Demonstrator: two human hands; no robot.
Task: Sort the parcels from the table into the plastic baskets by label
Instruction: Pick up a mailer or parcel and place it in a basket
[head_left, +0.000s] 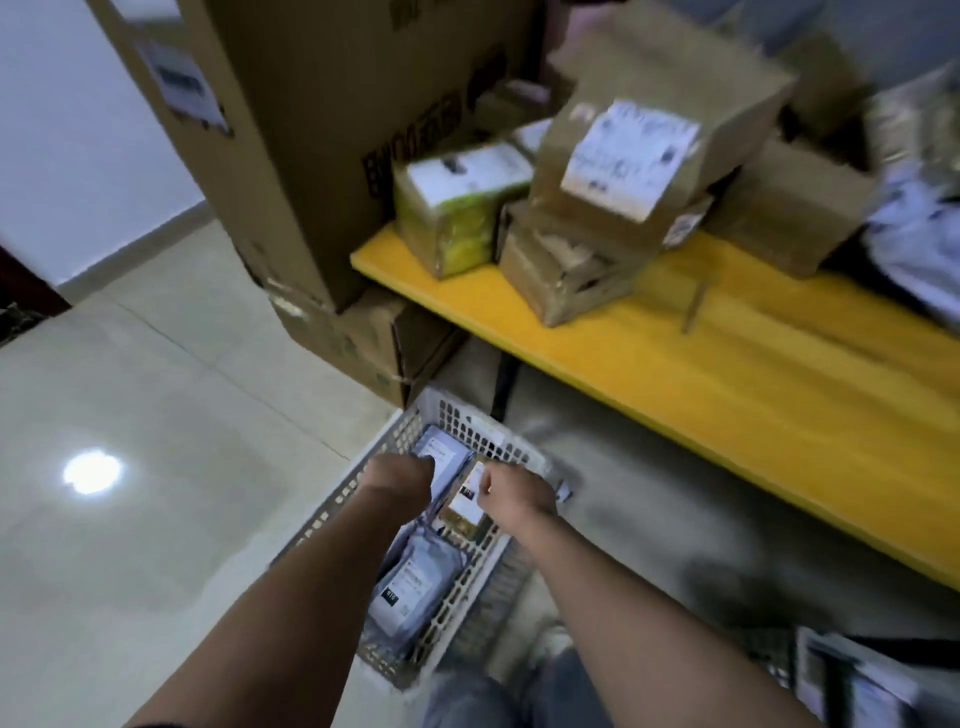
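Note:
A white plastic basket (340, 506) stands on the floor beside the yellow table (727, 374). Both my hands reach down into it. My left hand (397, 475) grips a grey mailer bag (441, 447) at the basket's far end. My right hand (514, 491) holds a small brown parcel with a white label (465, 506) just beside it. Another grey bag with a label (415, 582) lies in the near part of the basket. On the table sit several cardboard parcels, among them a labelled box (623, 156) and a yellow-green box (457, 208).
Tall cardboard boxes (311, 130) stand stacked on the floor left of the table. A second basket with parcels (810, 670) shows at the bottom right. Grey bags (914, 228) lie at the table's right end. Tiled floor spreads to the left.

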